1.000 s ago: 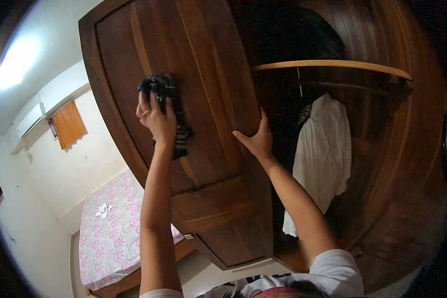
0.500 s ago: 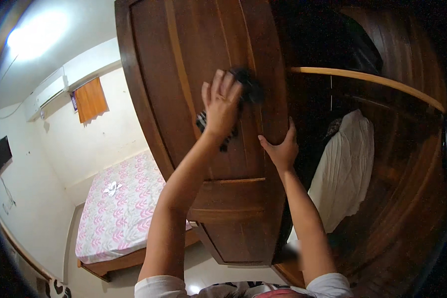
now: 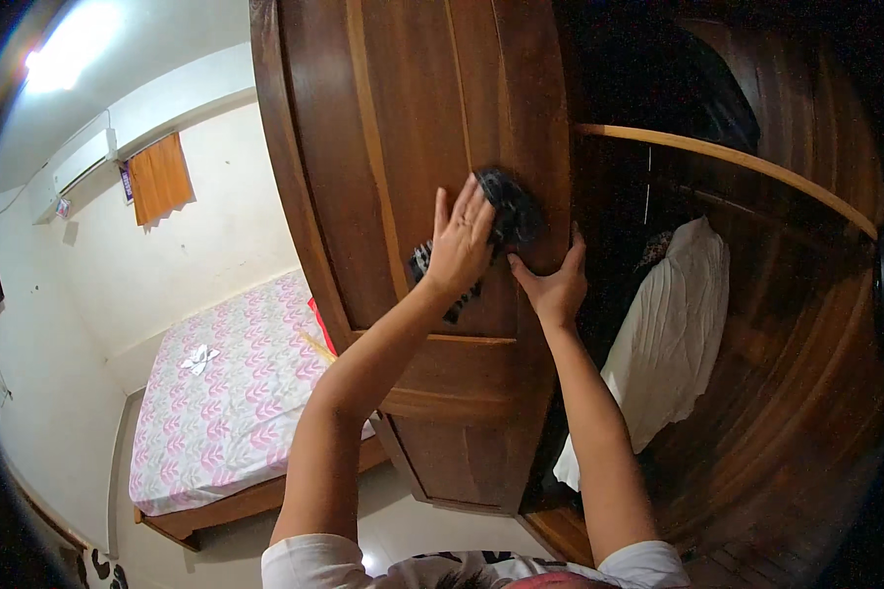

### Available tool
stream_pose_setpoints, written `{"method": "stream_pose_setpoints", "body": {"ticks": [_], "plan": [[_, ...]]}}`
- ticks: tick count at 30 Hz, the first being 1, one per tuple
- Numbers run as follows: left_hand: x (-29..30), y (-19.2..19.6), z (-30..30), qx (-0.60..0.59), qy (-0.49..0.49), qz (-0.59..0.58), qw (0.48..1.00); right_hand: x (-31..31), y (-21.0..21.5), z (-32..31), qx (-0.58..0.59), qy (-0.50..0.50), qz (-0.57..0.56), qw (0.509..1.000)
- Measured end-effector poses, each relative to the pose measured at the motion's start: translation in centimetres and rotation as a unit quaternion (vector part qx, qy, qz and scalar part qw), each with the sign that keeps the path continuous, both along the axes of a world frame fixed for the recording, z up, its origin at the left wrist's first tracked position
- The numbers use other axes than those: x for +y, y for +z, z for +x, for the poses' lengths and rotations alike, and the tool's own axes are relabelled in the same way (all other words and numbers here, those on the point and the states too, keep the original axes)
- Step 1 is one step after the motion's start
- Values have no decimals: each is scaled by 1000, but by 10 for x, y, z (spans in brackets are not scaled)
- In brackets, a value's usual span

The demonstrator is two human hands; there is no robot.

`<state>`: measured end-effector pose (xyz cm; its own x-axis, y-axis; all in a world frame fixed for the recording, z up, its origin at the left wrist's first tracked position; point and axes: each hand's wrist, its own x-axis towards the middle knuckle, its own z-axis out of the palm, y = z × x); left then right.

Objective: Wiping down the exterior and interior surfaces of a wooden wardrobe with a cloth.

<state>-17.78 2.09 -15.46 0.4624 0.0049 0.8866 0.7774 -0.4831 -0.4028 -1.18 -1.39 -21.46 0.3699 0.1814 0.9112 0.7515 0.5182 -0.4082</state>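
Observation:
My left hand point(image 3: 459, 247) presses a dark patterned cloth point(image 3: 510, 212) against the panel of a brown wooden wardrobe door point(image 3: 413, 128). Its fingers are fairly straight and held close together. Part of the cloth bunches up past the fingertips, and black-and-white striped ends show below the palm. Lower and to the right, my right hand point(image 3: 554, 293) grips the door's edge, thumb on the panel face and fingers round the side. The door stands swung out from the wardrobe.
Inside the open wardrobe, a white pleated garment point(image 3: 673, 324) hangs below a pale wooden rail point(image 3: 727, 152); a dark item point(image 3: 722, 98) is higher up. Left of the door stands a bed point(image 3: 231, 393) with a pink-patterned sheet. An orange curtain point(image 3: 162, 182) hangs on the far wall.
My left hand and the cloth have slid down and to the right across the panel, closer to my right hand. My right hand keeps its hold on the door edge. The view has shifted slightly.

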Motion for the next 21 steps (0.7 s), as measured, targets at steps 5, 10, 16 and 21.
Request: {"method": "stream_pose_setpoints", "body": {"ticks": [5, 10, 16, 21], "plan": [[8, 86, -22, -221, 57, 28, 973, -8, 0, -5, 34, 69, -50, 996], [18, 78, -19, -235, 8, 72, 969, 0, 0, -4, 27, 50, -9, 998], [12, -9, 10, 81, -75, 12, 994, 5, -1, 4, -2, -5, 26, 1000], [31, 82, -67, -83, 107, 101, 986, 4, -5, 5, 32, 27, -16, 999]]}}
